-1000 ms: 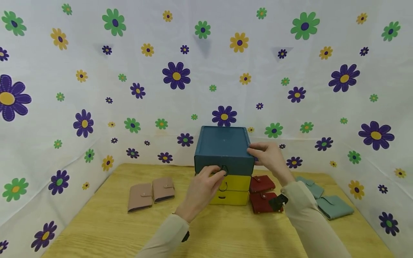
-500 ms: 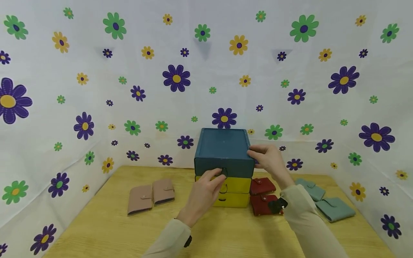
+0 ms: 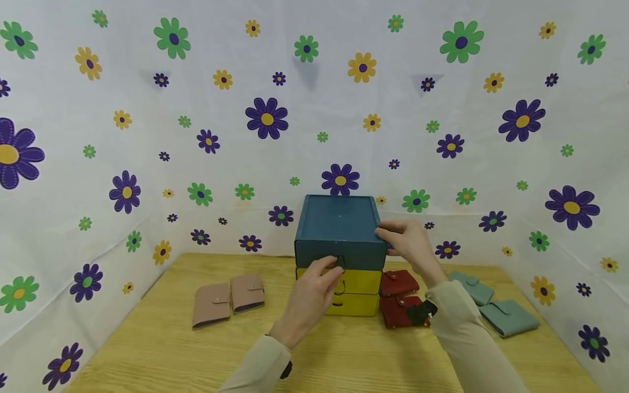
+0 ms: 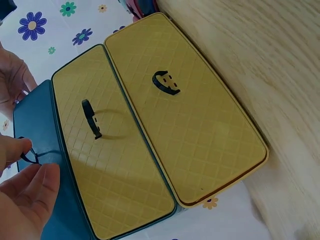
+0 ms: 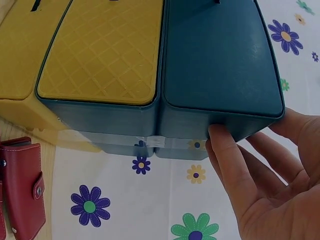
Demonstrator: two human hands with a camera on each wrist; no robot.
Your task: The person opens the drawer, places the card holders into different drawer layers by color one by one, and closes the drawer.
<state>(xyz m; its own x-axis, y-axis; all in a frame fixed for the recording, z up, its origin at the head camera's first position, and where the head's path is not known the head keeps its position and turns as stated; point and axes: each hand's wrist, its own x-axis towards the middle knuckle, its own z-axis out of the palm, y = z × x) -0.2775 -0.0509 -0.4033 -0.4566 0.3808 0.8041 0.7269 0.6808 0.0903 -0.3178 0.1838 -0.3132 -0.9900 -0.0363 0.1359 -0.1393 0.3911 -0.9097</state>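
A stack of three drawers stands at the back of the table, with a blue drawer on top of two yellow drawers. My left hand pinches the thin black loop handle on the blue drawer's front between thumb and fingers. The drawer's front looks flush with its casing. My right hand rests its nearly straight fingers against the blue casing's upper right edge. In the right wrist view its fingertips touch the side wall near the corner. Both yellow fronts carry dark handles, untouched.
Two pink wallets lie left of the stack. Two red wallets sit close against its right side, partly behind the right wrist's dark device. Two pale green wallets lie farther right. A flowered white cloth hangs behind.
The head view has shifted slightly. Both hands keep their places on the stack, and the blue drawer shows no visible movement.
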